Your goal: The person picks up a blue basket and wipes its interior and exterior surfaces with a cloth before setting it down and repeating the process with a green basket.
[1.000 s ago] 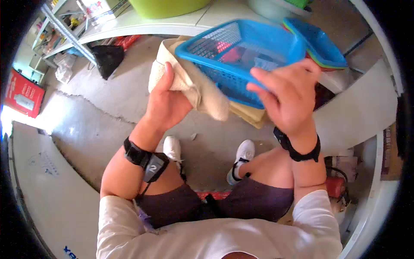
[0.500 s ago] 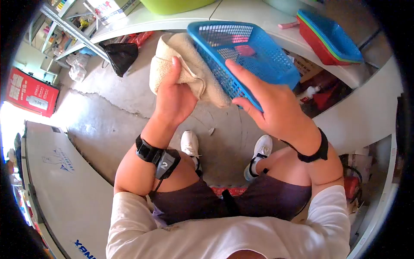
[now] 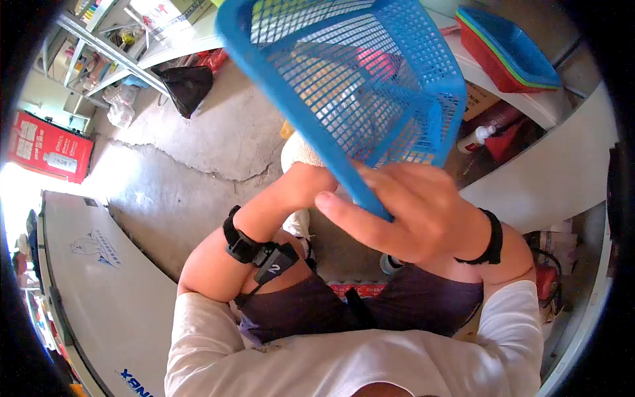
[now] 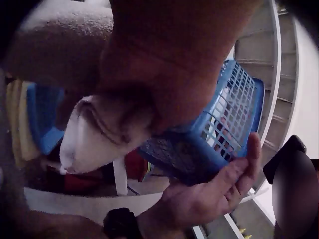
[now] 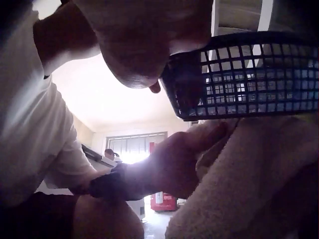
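My right hand grips a blue plastic basket by its near rim, holding it tilted in the air with its mesh side toward me. Something pink shows at the basket's mesh. Behind the rim, my left hand holds a folded cream towel, most of it hidden by the basket in the head view. The left wrist view shows the towel bunched in the left hand, close beside the basket. In the right wrist view, the thick towel lies right under the basket's mesh wall, with the left hand's fingers at it.
Nested blue, green and red baskets stand on a white surface at the right. A white bottle lies below it. A black bag hangs by the metal shelf; a red box and a white panel are at left.
The basket has risen closer to the camera and tilted, and now covers much of the towel. My left hand has moved right and down with the towel, in under the basket's rim.
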Demonstrator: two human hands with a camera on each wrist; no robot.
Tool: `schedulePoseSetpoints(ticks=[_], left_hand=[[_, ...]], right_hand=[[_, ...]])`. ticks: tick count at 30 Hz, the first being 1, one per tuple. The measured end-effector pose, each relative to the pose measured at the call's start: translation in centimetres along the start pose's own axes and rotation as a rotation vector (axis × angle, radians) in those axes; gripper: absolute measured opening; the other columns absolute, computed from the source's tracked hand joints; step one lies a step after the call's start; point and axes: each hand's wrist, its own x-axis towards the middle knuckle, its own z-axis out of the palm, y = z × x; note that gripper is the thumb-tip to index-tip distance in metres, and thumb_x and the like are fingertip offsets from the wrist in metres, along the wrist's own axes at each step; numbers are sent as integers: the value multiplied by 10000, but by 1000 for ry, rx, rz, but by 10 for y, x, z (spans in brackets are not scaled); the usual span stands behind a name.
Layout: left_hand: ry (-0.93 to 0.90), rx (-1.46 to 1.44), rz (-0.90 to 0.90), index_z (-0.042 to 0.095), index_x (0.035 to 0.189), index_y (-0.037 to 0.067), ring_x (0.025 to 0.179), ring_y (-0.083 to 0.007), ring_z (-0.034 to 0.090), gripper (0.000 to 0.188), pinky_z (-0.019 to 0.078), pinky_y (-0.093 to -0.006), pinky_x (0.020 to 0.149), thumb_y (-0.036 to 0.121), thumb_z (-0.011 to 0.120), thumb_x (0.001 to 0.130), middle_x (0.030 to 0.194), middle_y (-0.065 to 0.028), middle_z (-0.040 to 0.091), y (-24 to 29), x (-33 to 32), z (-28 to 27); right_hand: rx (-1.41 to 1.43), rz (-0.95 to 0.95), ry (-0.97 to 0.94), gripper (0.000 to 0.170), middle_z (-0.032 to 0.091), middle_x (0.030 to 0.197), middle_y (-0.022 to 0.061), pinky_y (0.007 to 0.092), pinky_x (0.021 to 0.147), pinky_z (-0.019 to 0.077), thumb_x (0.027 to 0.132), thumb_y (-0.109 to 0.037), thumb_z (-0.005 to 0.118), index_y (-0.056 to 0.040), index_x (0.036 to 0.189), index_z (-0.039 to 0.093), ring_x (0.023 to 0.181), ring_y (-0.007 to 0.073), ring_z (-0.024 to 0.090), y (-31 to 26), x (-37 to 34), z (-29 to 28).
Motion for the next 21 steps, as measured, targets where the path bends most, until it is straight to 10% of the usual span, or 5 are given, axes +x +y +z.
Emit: schedulePoseSetpoints(ticks=[4, 10, 16, 21], left_hand=[[132, 249, 21, 621, 1149, 24, 1000, -225, 622, 305, 483, -356, 886, 173, 605, 884, 1096, -109, 657, -6, -4, -2], [309, -354, -22, 596, 1173, 16, 974, -160, 600, 310, 490, -313, 838, 101, 618, 876, 1064, -55, 650, 23, -5, -1], [22, -268, 11, 614, 1159, 27, 987, -164, 592, 285, 495, -337, 839, 81, 590, 881, 1081, -68, 649, 14, -10, 7], [-173, 50, -121, 617, 1173, 43, 973, -168, 601, 292, 496, -348, 836, 79, 565, 888, 1074, -73, 653, -43, -7, 0]], right_hand=[[-33, 148, -115, 390, 644, 919, 102, 293, 506, 494, 819, -120, 584, -134, 1209, 582, 632, 202, 635, 7, -9, 10], [60, 291, 75, 413, 624, 835, 63, 329, 465, 478, 792, -97, 604, -148, 1201, 575, 573, 196, 596, 30, -15, 19], [216, 68, 123, 359, 671, 925, 119, 339, 574, 537, 820, -56, 587, -67, 1179, 593, 723, 251, 668, -14, -8, -2], [111, -16, 190, 360, 616, 821, 93, 295, 428, 433, 792, -247, 650, -119, 1126, 614, 548, 168, 574, -14, -11, 25]])
